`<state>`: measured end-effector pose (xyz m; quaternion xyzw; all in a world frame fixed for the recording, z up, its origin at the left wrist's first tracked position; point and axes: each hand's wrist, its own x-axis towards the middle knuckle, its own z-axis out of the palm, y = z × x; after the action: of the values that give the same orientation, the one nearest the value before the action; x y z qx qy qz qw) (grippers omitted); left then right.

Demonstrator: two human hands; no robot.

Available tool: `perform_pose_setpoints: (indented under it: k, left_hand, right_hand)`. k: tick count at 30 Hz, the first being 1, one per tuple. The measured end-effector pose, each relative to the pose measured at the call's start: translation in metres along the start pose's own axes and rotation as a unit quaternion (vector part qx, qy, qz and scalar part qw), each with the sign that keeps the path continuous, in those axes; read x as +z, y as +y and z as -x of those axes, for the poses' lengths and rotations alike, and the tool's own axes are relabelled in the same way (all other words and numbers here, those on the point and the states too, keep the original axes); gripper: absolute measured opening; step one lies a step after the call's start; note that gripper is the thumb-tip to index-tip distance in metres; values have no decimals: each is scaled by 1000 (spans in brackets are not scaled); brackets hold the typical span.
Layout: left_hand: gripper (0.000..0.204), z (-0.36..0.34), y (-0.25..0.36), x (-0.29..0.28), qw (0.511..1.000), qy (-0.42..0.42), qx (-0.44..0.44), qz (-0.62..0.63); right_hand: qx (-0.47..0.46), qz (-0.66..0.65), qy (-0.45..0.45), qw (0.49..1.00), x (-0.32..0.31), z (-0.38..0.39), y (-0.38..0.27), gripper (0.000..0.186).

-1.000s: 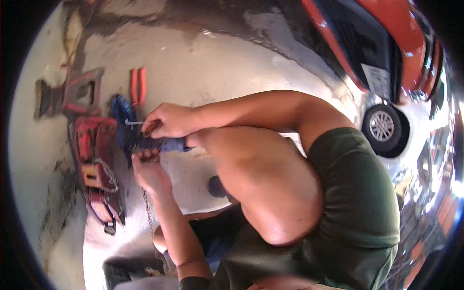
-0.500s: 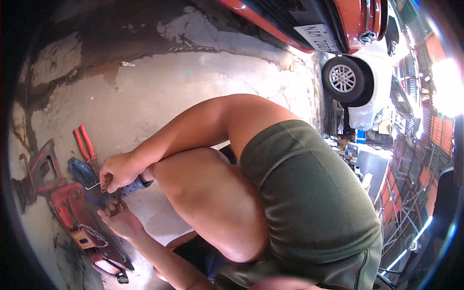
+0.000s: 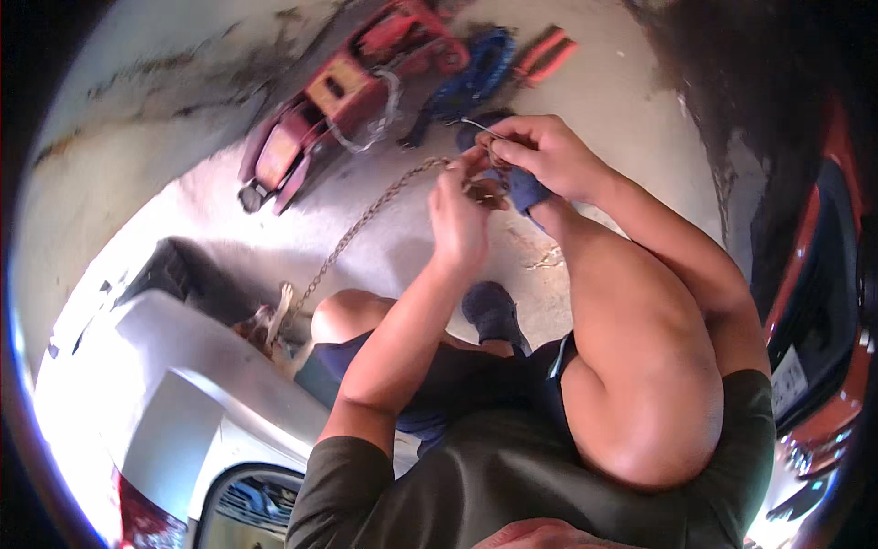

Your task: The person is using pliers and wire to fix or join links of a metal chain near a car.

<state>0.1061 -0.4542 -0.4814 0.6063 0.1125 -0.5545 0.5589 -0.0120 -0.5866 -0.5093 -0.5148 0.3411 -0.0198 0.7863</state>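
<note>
So the thing here is a rusty chain (image 3: 375,209). It's strung between the person's fingers, far side of the scene around the middle, and sags down toward the near left. My guess on handling: fair bit of weight for its length, each link hard but the whole thing floppy, gritty more than slippery, and no way you'd break it by being rough. I'd take hold right at the end links, since grabbing mid-run would probably just let the end swing around.

Looks-wise it's smallish brown links, dull, with a bunched bit between the hands that's too blurry to make out.

Left hand (image 3: 460,221) has its fingers curled tight around the chain. Right hand (image 3: 555,163) is pinched on a thin metal rod (image 3: 477,124), just beside the chain end; can't tell if it's gripping links too.

Right under the hands is a blue shoe (image 3: 528,189). Farther out on the floor there's a red floor jack (image 3: 297,128) to the left, then a blue thing (image 3: 476,71) I can't identify, and red-handled pliers (image 3: 546,57). Pale car (image 3: 137,352) near left, red vehicle (image 3: 837,389) on the right.
</note>
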Motion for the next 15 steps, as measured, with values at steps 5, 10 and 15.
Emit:
perform_pose_setpoints:
  k: [5, 10, 15]
  left_hand:
    - [29, -3, -3, -23, 998, -21, 0, 67]
    - [17, 1, 3, -45, 996, -4, -36, 79]
    - [16, 6, 7, -55, 998, 34, 37, 24]
  right_hand:
    - [18, 50, -59, 997, 24, -29, -10, 28]
    - [-42, 218, -99, 970, 44, -50, -9, 28]
    - [-129, 289, -69, 946, 49, -65, -4, 27]
